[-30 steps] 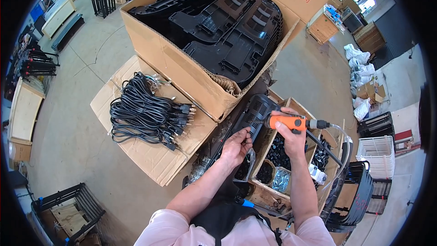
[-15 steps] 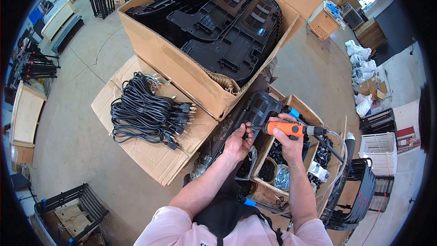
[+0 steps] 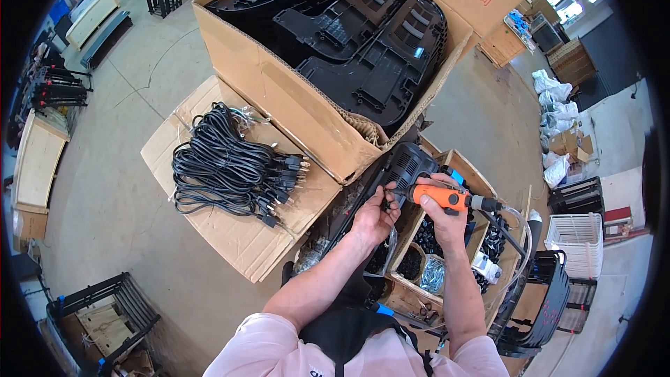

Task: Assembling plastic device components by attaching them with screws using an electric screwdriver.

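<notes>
My right hand (image 3: 441, 211) is wrapped round an orange air screwdriver (image 3: 438, 197), which lies nearly level with its tip toward the left. A clear hose (image 3: 525, 227) runs from its back end. At the tip, the fingers of my left hand (image 3: 379, 215) are pinched together; what they hold, if anything, is too small to make out. Just beyond both hands lies a black vented plastic housing (image 3: 405, 162), attached to a long dark frame (image 3: 368, 192) that runs down toward my lap.
A wooden box (image 3: 488, 185) with compartments of small black parts and screws (image 3: 433, 274) stands right of the frame. Bundled black power cords (image 3: 227, 160) lie on flattened cardboard (image 3: 258, 255) at left. Behind them, an open carton (image 3: 279, 94) holds black plastic panels (image 3: 363, 84).
The view has shifted slightly, so most things sit a little differently in the picture. Both hands stay together at the screwdriver's tip, with little other movement.
</notes>
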`<state>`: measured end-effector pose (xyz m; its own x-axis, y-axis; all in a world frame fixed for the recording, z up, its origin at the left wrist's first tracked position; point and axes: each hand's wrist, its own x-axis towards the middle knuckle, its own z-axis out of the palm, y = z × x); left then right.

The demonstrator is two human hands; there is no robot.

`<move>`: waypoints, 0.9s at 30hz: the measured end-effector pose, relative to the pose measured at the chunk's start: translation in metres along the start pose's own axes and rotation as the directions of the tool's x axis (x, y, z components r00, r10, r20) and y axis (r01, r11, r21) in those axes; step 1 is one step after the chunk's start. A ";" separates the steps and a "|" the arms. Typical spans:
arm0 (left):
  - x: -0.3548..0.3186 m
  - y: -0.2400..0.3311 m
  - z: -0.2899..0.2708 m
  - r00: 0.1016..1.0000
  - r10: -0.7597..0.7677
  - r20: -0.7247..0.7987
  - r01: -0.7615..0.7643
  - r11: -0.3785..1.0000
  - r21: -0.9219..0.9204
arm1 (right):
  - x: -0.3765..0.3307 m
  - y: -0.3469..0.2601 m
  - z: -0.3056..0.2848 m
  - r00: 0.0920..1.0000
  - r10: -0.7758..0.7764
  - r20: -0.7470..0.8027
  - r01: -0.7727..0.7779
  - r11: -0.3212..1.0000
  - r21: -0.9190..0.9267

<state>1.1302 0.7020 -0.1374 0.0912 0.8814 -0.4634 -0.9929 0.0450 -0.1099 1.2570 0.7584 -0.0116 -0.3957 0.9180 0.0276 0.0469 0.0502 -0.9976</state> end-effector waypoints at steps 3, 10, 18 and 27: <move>0.001 -0.006 0.002 0.991 0.038 -0.129 -0.025 0.994 0.103 | 0.010 0.009 0.010 0.999 -0.028 -0.042 0.027 0.999 -0.025; -0.026 -0.016 -0.006 0.993 -0.070 -0.090 0.098 0.929 0.356 | 0.039 0.036 0.013 0.996 -0.037 -0.086 0.034 0.999 -0.043; -0.039 -0.021 -0.031 0.989 -0.119 -0.083 0.144 0.877 0.459 | 0.052 0.038 0.015 0.999 -0.027 -0.043 0.024 0.998 -0.062; -0.066 -0.027 -0.041 0.980 -0.181 -0.079 0.197 0.879 0.435 | 0.074 0.038 0.032 0.997 -0.001 0.071 0.023 0.950 -0.313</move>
<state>1.1538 0.6233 -0.1398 0.2747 0.8188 -0.5042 -0.8875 0.4177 0.1947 1.2000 0.8160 -0.0493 -0.4598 0.8877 0.0242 0.3221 0.1921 -0.9270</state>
